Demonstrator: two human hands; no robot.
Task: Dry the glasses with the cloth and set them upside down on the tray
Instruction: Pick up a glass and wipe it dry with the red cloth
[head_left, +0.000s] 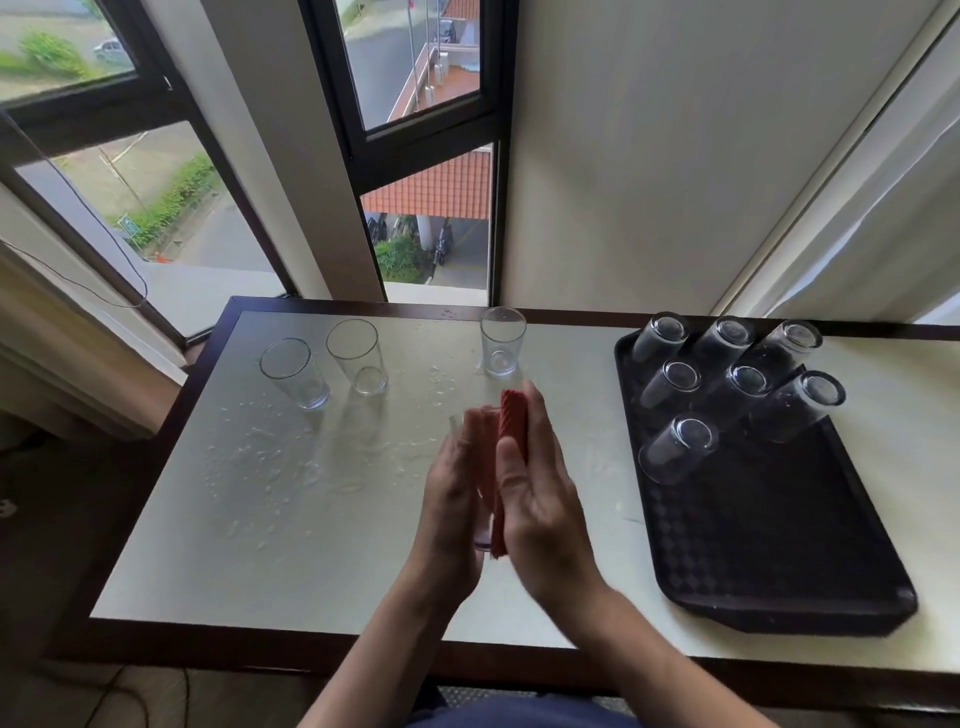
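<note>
Over the middle of the table my left hand (451, 499) holds a clear glass (482, 535), which is mostly hidden between my palms. My right hand (543, 499) holds a red ribbed cloth (513, 421) against the glass's right side, thumb on the front of the cloth. Both hands are motion-blurred. Three more clear glasses stand upright at the back of the table: one at the left (293, 371), one beside it (358, 356), and one nearer the middle (501, 340). A black tray (753, 545) on the right carries several glasses standing upside down (678, 449) on its far half.
Water drops and small puddles (260, 457) lie on the white tabletop left of my hands. The table has a dark wooden rim (156, 452). Windows and a white wall stand right behind it. The tray's near half is bare.
</note>
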